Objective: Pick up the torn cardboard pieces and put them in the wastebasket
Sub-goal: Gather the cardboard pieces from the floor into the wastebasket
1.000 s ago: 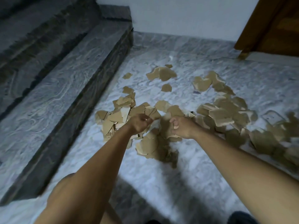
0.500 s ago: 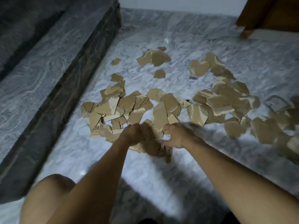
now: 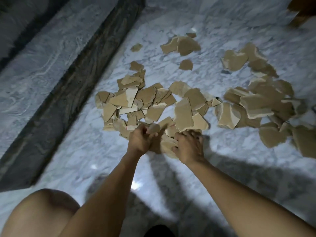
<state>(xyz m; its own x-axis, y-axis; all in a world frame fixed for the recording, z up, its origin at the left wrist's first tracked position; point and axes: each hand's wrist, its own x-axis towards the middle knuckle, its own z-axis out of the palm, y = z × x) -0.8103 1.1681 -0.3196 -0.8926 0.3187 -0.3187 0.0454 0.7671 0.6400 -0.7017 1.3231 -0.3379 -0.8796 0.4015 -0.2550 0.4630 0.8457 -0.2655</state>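
Torn cardboard pieces [image 3: 183, 113], tan and ragged-edged, lie scattered over a white and grey marble floor [image 3: 82, 156]. The thickest heap sits mid-frame, a second heap spreads off to the right, and a few loose scraps lie farther away near the top.

Two bare forearms reach in from the bottom of the frame to the near edge of the middle heap. The left hand [image 3: 140, 142] is curled into a loose fist, its fingers wrapped round a small bunch of pieces that stick up above the knuckles. The right hand [image 3: 188, 147] sits just beside it, fingers bent and dug into the pile, gripping several pieces at its fingertips. A wad of cardboard is pressed between the two hands.

One scrap just left of the left hand shows a thin red mark along its edge, too blurred to read.

A grey marble stair step [image 3: 44, 65] with a dark face runs diagonally along the left side. A bare knee [image 3: 42, 212] fills the bottom left corner. A brown wooden edge [image 3: 301, 12] shows at the top right.
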